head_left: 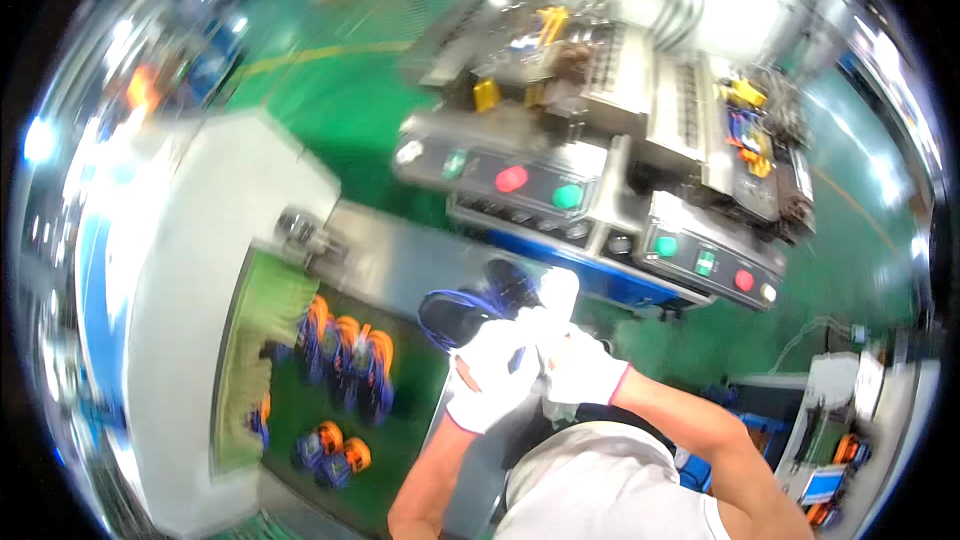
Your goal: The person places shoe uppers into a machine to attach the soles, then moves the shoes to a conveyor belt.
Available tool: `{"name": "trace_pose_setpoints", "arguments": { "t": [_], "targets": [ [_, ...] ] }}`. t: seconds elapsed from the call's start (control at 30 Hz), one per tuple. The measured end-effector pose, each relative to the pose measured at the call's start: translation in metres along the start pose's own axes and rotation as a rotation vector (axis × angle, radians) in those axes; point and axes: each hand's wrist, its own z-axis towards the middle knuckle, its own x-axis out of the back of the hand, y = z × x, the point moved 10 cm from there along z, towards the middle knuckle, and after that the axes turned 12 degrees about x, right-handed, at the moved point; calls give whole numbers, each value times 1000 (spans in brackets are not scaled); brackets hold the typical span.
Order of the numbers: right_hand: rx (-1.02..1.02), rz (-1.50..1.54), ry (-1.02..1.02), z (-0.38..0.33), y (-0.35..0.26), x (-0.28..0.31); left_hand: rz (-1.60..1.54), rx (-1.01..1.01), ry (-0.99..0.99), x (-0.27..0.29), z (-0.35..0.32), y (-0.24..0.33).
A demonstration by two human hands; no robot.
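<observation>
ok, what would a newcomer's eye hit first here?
Probably the left hand and right hand, gloved bright white, close together below centre, with a dark blue-edged piece beside them. Next, the red button on the left control panel above, then the orange-and-blue pieces at lower left.
</observation>
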Motion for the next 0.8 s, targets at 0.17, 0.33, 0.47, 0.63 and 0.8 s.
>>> {"name": "trace_pose_setpoints", "arguments": {
  "t": [0.17, 0.33, 0.47, 0.63, 0.8],
  "targets": [
    [-228, 329, 535, -96, 47, 171, -177, -412, -321, -96, 81, 170],
    [-527, 1362, 1336, -272, 114, 196, -345, -214, -247, -251, 214, 217],
    [-598, 1100, 1815, -368, 108, 215, -125, 107, -360, -448, 295, 186],
    [-773, 939, 2051, -433, 92, 196, 193, 301, -368, -587, 346, 137],
    [-945, 950, 1892, -447, 108, 182, 214, 256, -343, -588, 366, 137]
  ]
}}
